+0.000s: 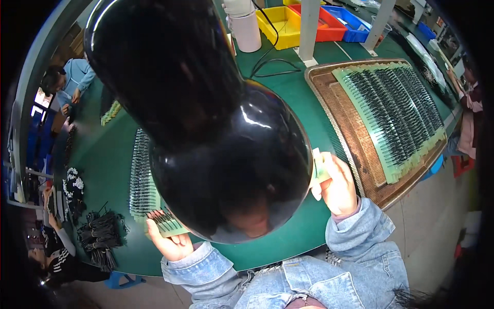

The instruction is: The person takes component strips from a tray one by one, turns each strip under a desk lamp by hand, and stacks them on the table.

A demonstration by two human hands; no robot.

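Observation:
A large glossy black rounded hood (231,175) fills the middle of the view and hides what lies between my hands. My left hand (172,246) is closed on the end of a pale green strip (177,228) with a row of thin black pieces on it. Right of the hood, my right hand (338,188) pinches a pale green end (320,167). Whether both ends belong to one strip is hidden. Just beyond my left hand lie similar strips with black pieces (141,175), partly covered by the hood.
To the right, a brown mesh tray (360,157) holds several green strips (393,116) in rows. Bundles of black wires (100,234) lie at the left. Yellow (280,28), red (329,30) and blue (352,23) bins stand behind, near metal posts (307,36). Other people sit around.

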